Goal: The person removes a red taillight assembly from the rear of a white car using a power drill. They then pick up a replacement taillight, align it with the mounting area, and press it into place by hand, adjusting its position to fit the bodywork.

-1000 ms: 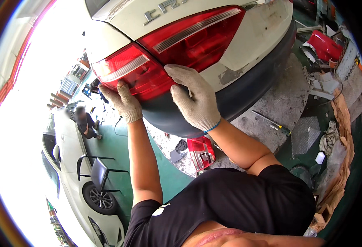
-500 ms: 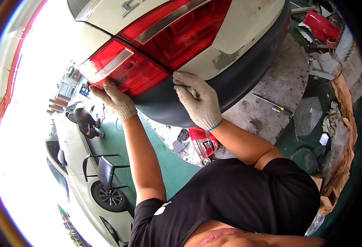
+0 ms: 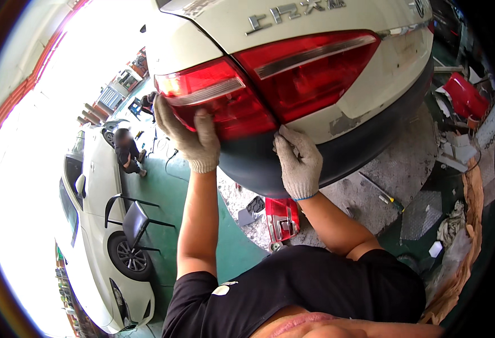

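Observation:
My gloved left hand (image 3: 191,138) grips the outer red tail light (image 3: 230,110) on the white car's rear corner (image 3: 185,39), fingers round its left edge and thumb on the lens. My gloved right hand (image 3: 298,163) has curled fingertips at the junction of that light, the inner tail light (image 3: 309,76) and the dark bumper (image 3: 365,152); what they hold, if anything, is hidden. Below the bumper, a loose red tail light (image 3: 281,219) lies on a worn round floor plate (image 3: 405,158), and a screwdriver-like tool (image 3: 393,201) with a yellow-black handle lies farther right.
At left stand another white car (image 3: 92,231), a black chair (image 3: 137,225) and a person (image 3: 126,152) in dark clothes. On the right lie a red body panel (image 3: 464,96), bubble wrap (image 3: 419,217), torn brown paper (image 3: 467,236) and scrap pieces.
The view has shifted. My left hand has moved farther up round the light's outer edge. My right hand's fingertips have drawn in to the lower seam beside the bumper.

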Action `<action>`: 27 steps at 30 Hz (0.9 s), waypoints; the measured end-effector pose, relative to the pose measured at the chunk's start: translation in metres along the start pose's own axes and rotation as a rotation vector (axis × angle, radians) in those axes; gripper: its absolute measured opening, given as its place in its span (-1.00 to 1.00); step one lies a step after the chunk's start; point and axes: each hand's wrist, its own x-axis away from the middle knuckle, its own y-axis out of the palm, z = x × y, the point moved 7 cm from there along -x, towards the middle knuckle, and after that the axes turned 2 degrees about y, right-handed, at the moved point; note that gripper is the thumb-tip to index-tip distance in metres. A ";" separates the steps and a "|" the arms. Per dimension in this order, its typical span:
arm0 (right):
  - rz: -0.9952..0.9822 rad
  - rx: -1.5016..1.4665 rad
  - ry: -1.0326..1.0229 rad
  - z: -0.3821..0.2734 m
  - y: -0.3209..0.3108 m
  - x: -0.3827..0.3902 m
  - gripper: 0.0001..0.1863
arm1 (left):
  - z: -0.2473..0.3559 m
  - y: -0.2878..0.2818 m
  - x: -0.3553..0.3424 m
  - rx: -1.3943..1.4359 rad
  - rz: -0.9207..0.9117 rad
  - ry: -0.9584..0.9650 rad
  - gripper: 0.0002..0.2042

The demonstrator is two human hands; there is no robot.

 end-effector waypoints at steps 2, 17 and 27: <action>0.003 -0.050 0.002 -0.001 0.002 0.000 -0.82 | 0.033 0.002 -0.020 0.076 -0.053 0.203 -0.20; -0.104 -0.235 0.276 0.005 -0.002 -0.002 -0.69 | 0.106 0.021 -0.068 0.120 -0.233 0.852 -0.70; -0.152 -0.202 0.208 0.011 0.000 0.010 -0.65 | 0.106 0.032 -0.074 0.120 -0.339 0.893 -0.77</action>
